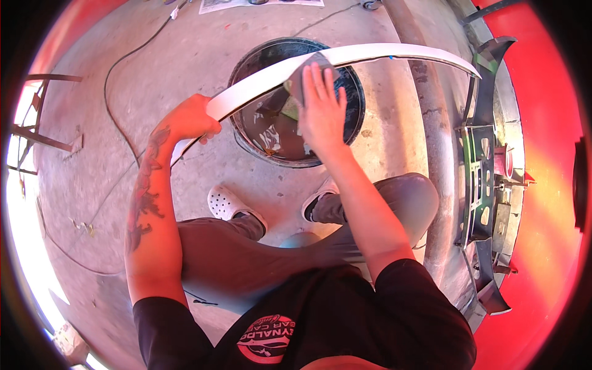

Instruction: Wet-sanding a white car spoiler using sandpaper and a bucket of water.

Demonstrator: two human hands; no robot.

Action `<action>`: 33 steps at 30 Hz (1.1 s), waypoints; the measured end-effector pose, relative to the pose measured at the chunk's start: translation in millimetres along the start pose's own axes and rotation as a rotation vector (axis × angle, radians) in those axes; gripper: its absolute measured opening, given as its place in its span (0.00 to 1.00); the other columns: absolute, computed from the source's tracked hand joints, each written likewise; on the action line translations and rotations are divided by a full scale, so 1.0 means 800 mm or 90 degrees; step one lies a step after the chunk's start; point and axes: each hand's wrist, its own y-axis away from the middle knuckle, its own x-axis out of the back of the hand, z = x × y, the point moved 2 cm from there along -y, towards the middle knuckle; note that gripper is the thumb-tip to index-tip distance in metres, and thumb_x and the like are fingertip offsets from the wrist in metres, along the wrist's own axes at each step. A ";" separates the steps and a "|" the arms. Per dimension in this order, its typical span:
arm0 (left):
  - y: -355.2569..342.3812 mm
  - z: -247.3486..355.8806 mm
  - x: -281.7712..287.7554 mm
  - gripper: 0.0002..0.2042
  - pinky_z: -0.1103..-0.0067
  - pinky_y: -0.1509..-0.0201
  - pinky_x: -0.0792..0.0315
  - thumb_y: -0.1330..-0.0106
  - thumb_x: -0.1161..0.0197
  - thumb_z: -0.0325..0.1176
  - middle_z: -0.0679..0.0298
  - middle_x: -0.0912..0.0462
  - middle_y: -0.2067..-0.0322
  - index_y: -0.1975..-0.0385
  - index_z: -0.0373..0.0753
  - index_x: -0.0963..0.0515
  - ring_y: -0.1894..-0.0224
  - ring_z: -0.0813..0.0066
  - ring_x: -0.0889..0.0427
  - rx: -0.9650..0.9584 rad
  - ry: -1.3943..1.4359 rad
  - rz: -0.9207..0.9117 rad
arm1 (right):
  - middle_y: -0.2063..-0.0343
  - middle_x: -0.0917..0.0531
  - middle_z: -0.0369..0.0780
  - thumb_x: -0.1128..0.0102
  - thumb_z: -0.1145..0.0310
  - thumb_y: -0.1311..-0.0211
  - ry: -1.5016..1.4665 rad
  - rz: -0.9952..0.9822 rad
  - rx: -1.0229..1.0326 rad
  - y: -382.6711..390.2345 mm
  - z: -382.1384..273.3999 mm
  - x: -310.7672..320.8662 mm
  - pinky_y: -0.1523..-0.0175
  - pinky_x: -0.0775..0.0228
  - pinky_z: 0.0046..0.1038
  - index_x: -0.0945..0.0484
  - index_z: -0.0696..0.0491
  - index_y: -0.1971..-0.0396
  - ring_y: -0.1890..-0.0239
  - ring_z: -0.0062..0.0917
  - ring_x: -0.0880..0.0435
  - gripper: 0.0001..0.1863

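Observation:
A long, curved white strip [256, 80], which looks like a car trim piece, slants over a round black tub. Near its lower left end, my left hand [196, 118] is closed around it. My right hand [323, 111] holds a dark grey sheet of sandpaper [295, 86] against the strip's surface, the fingers extended over the sheet. The black tub [242, 147] stands on the floor beneath, with dark water inside. A greenish flat piece [288, 111] shows in the tub, partly hidden by my right hand.
A dark bumper-like frame [484, 160] stands along the red wall [549, 123] at right. A black cable [108, 92] curves over the concrete floor at left. Metal legs [46, 135] stand at the left edge. A pipe-like ridge [431, 123] crosses the floor beside my knee.

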 end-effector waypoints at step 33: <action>-0.002 -0.020 -0.004 0.13 0.73 0.72 0.24 0.55 0.38 0.26 0.57 0.20 0.78 0.68 0.26 0.22 0.78 0.69 0.18 0.016 0.042 0.005 | 0.30 0.33 0.37 0.49 0.50 0.27 0.119 -0.029 0.010 -0.063 0.176 0.022 0.31 0.41 0.50 0.35 0.48 0.31 0.27 0.34 0.38 0.30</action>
